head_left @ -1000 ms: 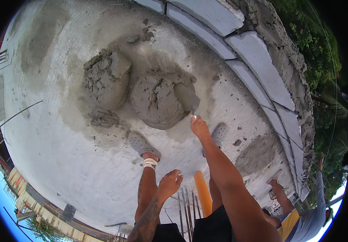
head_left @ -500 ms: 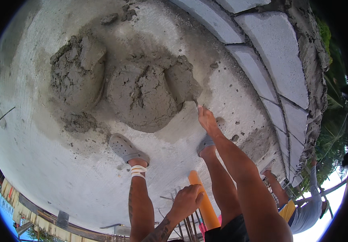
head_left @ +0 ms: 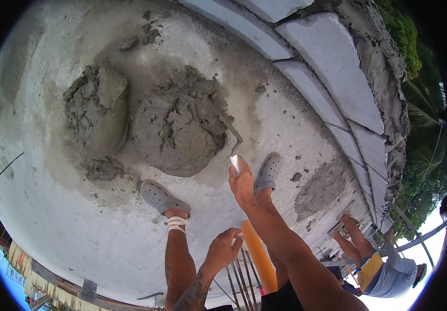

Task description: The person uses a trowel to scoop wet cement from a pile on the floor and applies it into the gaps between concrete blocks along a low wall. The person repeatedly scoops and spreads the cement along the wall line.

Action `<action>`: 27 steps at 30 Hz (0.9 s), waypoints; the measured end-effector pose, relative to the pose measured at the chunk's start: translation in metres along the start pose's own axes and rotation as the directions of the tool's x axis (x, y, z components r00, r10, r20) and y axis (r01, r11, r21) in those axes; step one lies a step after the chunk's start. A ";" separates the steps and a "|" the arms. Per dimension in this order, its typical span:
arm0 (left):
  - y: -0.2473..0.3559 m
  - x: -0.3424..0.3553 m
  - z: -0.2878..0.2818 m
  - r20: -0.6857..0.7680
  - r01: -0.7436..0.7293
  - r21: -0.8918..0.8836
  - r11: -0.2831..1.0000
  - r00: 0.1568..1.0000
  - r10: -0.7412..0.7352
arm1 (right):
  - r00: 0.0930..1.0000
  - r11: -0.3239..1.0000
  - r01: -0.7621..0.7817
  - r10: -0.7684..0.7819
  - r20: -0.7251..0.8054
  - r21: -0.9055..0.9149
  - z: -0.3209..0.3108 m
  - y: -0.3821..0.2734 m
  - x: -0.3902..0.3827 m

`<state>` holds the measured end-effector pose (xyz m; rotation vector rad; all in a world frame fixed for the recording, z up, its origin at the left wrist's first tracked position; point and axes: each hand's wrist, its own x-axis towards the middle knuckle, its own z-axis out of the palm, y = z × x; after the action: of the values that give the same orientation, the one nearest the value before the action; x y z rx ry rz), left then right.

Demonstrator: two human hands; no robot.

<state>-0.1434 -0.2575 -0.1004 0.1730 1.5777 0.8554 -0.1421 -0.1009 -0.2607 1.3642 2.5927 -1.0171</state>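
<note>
My right hand [head_left: 241,181] is closed around the pale handle of a trowel [head_left: 235,136]. The trowel's blade is turned nearly edge-on, at the right side of a mound of wet grey mortar [head_left: 174,132]. Left of it sits a second mortar heap [head_left: 96,111], with a smooth right flank. Low in the picture, my left hand [head_left: 222,250] hovers between my legs with loosely bent fingers and the thumb apart. I see nothing held in it; an orange pipe [head_left: 258,254] lies just to its right.
Grey stone slabs [head_left: 332,62] with mortar joints form a curved band at the right. My clogs [head_left: 164,198] flank the space below the mounds. Several thin bars [head_left: 241,277] rise near the pipe. Another person [head_left: 389,272] bends over at the lower right.
My right hand has drawn the trowel down and left, its blade turning from flat against the mortar to edge-on. The mound's right side looks rougher. My left hand has shifted slightly left.
</note>
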 end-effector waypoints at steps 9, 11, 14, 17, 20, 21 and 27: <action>-0.003 0.000 0.018 0.031 -0.004 -0.029 1.000 1.000 0.005 | 0.939 0.967 0.080 0.009 0.344 -0.242 -0.077 0.023 0.101; -0.004 0.003 0.018 0.014 -0.013 -0.009 1.000 1.000 0.013 | 0.954 0.966 -0.033 0.107 0.279 -0.258 -0.067 0.025 0.110; -0.007 0.010 0.011 -0.012 0.026 -0.052 0.998 1.000 -0.027 | 0.977 0.972 -0.189 0.201 0.078 -0.137 -0.077 0.044 0.085; -0.006 0.011 0.006 -0.009 0.034 -0.079 0.996 0.999 -0.035 | 0.942 0.959 -0.280 0.283 0.180 -0.040 -0.109 0.080 0.050; 0.000 0.007 0.006 -0.022 0.004 -0.046 0.999 1.000 -0.005 | 0.750 0.777 -0.605 0.629 0.206 -0.171 -0.117 0.102 0.038; 0.002 0.006 0.007 -0.009 -0.024 -0.034 0.999 1.000 0.023 | 0.787 0.840 -0.520 0.542 0.296 -0.157 -0.107 0.101 0.043; 0.004 0.008 0.006 0.070 0.012 -0.086 0.996 0.998 -0.006 | 0.715 0.945 -0.292 0.318 0.622 -0.147 0.013 0.035 0.120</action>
<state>-0.1411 -0.2477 -0.1040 0.1319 1.4724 0.8995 -0.1927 -0.0082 -0.3282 1.1144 1.8027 -1.1155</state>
